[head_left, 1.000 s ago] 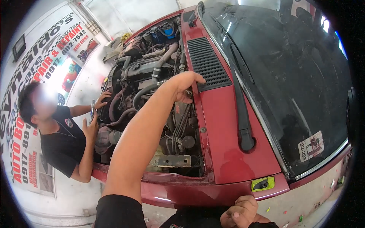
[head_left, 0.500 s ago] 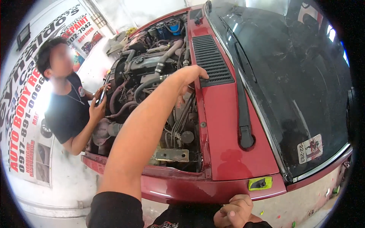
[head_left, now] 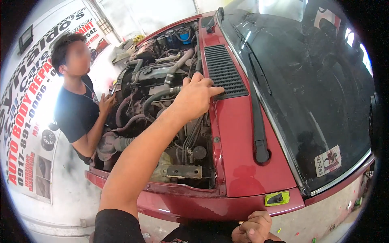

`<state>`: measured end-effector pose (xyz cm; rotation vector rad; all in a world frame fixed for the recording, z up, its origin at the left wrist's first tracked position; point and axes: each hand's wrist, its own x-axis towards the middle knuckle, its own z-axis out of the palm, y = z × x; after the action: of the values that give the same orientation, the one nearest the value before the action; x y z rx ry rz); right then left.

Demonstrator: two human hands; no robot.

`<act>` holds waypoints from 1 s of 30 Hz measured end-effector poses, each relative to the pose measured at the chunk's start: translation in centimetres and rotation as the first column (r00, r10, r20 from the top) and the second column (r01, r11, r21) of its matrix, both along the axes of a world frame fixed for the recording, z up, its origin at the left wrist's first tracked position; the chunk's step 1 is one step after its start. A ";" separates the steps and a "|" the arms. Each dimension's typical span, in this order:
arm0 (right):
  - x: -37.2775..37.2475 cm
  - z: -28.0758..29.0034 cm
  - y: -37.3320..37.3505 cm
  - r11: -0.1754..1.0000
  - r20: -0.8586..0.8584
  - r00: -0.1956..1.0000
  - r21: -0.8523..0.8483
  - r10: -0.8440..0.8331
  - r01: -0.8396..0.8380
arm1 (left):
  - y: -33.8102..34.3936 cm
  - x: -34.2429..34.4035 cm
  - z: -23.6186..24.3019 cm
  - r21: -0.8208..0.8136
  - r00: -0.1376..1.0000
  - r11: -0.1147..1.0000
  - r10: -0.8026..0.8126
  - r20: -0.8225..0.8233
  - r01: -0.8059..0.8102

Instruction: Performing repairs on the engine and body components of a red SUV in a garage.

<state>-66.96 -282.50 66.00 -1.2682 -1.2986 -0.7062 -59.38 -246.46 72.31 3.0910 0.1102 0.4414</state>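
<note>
Grille of black slats meets left hand

The left hand has one digit reaching over the grille's near edge, seemingly touching it; that digit stands apart from the bent others, whose tips are hidden. The grille lies in a glossy red cowl panel, between the open engine bay of dark hoses and metal parts and the wide, streaked dark windshield. A long black wiper arm runs beside it. The right hand is just beside the glossy red fender, its grip folded together (whether anything sits inside, I cannot tell). Near it, a small lime-green rectangular patch with a dark centre lies on the bodywork. Across the bay stands a co-worker in a black shirt.
</note>
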 end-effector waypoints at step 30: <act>18.8 14.6 24.7 0.296 0.336 0.844 -0.828 -0.419 0.476 | -32.8 -81.9 -35.9 -0.656 -0.273 -0.421 0.907 -0.321 -0.626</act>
<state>-48.15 -257.76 80.60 -2.6239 -1.4024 -0.3716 -141.27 -279.28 36.38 1.1840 2.2615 0.7345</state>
